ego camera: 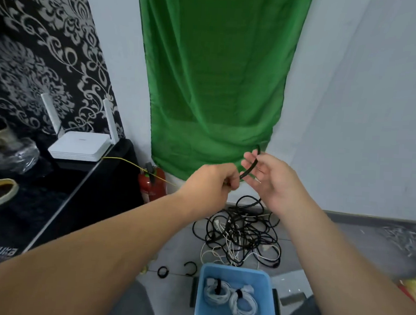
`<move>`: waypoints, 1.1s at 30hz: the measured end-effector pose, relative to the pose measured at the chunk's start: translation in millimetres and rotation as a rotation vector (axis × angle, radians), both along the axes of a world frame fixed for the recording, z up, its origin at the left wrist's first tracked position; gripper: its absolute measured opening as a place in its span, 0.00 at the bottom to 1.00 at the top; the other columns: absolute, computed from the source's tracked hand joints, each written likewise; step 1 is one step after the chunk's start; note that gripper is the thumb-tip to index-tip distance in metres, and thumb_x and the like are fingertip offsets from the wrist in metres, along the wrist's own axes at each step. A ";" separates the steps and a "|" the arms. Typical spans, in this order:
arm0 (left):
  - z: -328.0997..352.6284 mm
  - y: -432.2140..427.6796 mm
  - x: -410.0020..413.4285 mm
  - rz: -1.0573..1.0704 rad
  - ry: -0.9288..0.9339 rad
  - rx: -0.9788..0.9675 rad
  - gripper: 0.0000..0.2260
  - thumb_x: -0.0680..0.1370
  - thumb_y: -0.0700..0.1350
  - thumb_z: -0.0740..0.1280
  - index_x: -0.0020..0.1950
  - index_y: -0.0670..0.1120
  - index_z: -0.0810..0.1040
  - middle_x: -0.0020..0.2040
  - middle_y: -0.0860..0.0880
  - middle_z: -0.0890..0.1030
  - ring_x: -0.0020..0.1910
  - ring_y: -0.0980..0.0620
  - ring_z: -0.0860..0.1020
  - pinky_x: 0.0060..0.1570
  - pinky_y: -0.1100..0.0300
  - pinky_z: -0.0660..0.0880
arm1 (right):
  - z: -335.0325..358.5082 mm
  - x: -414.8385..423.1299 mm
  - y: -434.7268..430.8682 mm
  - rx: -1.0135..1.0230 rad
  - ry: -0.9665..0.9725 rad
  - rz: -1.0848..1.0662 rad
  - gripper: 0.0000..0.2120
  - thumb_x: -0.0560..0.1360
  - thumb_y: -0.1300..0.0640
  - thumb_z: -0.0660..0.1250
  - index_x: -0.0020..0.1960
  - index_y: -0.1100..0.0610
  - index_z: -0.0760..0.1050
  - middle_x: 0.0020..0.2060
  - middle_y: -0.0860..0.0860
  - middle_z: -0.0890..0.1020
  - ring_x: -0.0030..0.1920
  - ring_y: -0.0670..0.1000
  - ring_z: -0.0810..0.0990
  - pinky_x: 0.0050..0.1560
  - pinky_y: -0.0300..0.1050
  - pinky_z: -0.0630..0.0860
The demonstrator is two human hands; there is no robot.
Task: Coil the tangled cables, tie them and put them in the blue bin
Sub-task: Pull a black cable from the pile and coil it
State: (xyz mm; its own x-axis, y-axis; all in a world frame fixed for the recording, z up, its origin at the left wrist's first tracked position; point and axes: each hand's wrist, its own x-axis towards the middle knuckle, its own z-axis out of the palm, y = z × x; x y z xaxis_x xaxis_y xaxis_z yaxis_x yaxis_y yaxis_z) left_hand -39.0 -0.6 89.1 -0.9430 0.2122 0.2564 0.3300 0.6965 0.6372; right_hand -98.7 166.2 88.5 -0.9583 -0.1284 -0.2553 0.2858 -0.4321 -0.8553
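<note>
Left hand [213,179] is pinching a thin black cable [250,166] in curled fingers. Right hand [272,180] is loose, fingers relaxed, with that cable running across them. Below, the tangled pile of black and white cables [239,233] sits on the grey floor, just behind the blue plastic bin [264,288], which holds two tied white cable coils [241,303].

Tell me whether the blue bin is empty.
Not empty. Two coiled white cables, each bound with a black tie, lie inside the blue bin.
</note>
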 end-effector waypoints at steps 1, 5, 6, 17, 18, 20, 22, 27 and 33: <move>-3.6 -1.5 -1.9 -0.002 -0.080 -0.018 0.10 0.74 0.32 0.66 0.46 0.47 0.81 0.43 0.53 0.83 0.41 0.53 0.79 0.44 0.59 0.77 | 0.4 3.4 1.0 -0.009 0.028 0.037 0.07 0.81 0.64 0.62 0.57 0.58 0.76 0.50 0.55 0.86 0.53 0.55 0.84 0.50 0.51 0.81; -12.9 -6.1 -7.1 -0.020 -0.265 -0.130 0.13 0.74 0.33 0.64 0.47 0.52 0.79 0.48 0.54 0.82 0.48 0.52 0.81 0.49 0.59 0.78 | 8.2 14.0 4.9 0.019 0.172 0.188 0.13 0.82 0.71 0.56 0.60 0.60 0.74 0.40 0.55 0.83 0.38 0.53 0.81 0.45 0.53 0.82; -13.2 -7.9 -9.2 0.017 -0.271 -0.134 0.13 0.75 0.34 0.64 0.48 0.52 0.79 0.48 0.54 0.81 0.48 0.51 0.81 0.47 0.60 0.77 | 11.2 15.3 6.8 0.033 0.196 0.225 0.14 0.82 0.72 0.56 0.60 0.60 0.74 0.39 0.54 0.81 0.36 0.52 0.78 0.43 0.52 0.80; -11.8 2.0 -51.5 0.283 -0.372 0.401 0.19 0.82 0.52 0.68 0.72 0.49 0.72 0.47 0.40 0.84 0.31 0.44 0.84 0.39 0.45 0.84 | 7.8 10.6 49.0 0.139 0.165 0.900 0.15 0.70 0.72 0.63 0.53 0.61 0.81 0.34 0.59 0.77 0.31 0.53 0.72 0.38 0.48 0.71; -14.9 0.9 -53.5 0.296 -0.394 0.413 0.16 0.83 0.52 0.65 0.68 0.47 0.75 0.49 0.37 0.84 0.31 0.45 0.83 0.39 0.43 0.84 | 7.0 9.6 54.9 0.135 0.134 0.944 0.15 0.69 0.71 0.65 0.52 0.61 0.82 0.34 0.59 0.78 0.31 0.53 0.73 0.37 0.47 0.72; -21.9 -2.0 -58.1 0.316 -0.441 0.434 0.15 0.84 0.54 0.63 0.63 0.45 0.78 0.50 0.34 0.84 0.33 0.45 0.84 0.42 0.42 0.84 | 5.6 8.2 65.8 0.186 0.086 1.009 0.14 0.67 0.68 0.68 0.50 0.60 0.84 0.34 0.59 0.79 0.32 0.54 0.76 0.36 0.45 0.74; -25.1 -3.4 -61.4 0.351 -0.512 0.505 0.17 0.84 0.56 0.62 0.59 0.42 0.79 0.48 0.33 0.84 0.36 0.41 0.84 0.43 0.42 0.84 | -1.4 6.9 71.4 0.331 0.024 0.999 0.14 0.68 0.72 0.66 0.48 0.60 0.85 0.37 0.62 0.81 0.35 0.56 0.80 0.38 0.45 0.79; -26.7 7.1 -69.6 0.274 -0.300 0.315 0.05 0.81 0.43 0.64 0.48 0.47 0.79 0.43 0.44 0.82 0.40 0.39 0.81 0.45 0.51 0.80 | -29.1 0.4 63.8 0.883 -0.082 0.838 0.17 0.76 0.74 0.58 0.51 0.61 0.83 0.48 0.59 0.88 0.52 0.56 0.87 0.48 0.44 0.82; -2.4 35.7 -34.9 -0.133 -0.088 -0.037 0.31 0.74 0.31 0.60 0.73 0.54 0.73 0.63 0.49 0.82 0.57 0.50 0.82 0.58 0.56 0.79 | -34.2 -17.5 45.4 0.283 -0.294 0.442 0.19 0.84 0.46 0.58 0.59 0.62 0.75 0.48 0.60 0.86 0.51 0.61 0.85 0.60 0.59 0.80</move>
